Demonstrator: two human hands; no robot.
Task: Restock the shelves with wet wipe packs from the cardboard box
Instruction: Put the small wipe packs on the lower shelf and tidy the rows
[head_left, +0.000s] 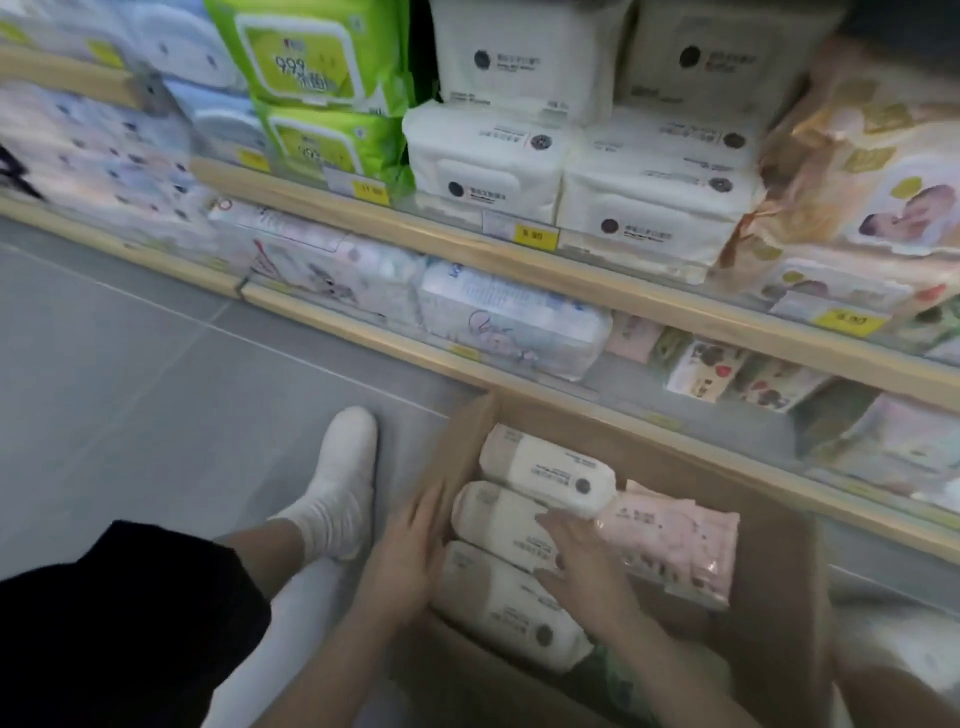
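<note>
The box (769, 597) stands on the floor just in front of the lowest shelf (363, 338), and it is the landmark here. Inside it, at its left side, three white packs (545, 470) lie in a row, and a pink pack (675, 540) lies to their right. These packs are probably soft and a little heavy from the wet tissue, with smooth film that may slip, so I think it is better to take one by its two short ends than by the flat top. The left hand (410, 551) rests at the left wall of the box, against the end of the middle pack (498, 514), with fingers straight and close together. The right hand (582, 566) lies on top of the middle pack, fingers loosely spread and a little bent; whether they already pinch it, I cannot tell.
</note>
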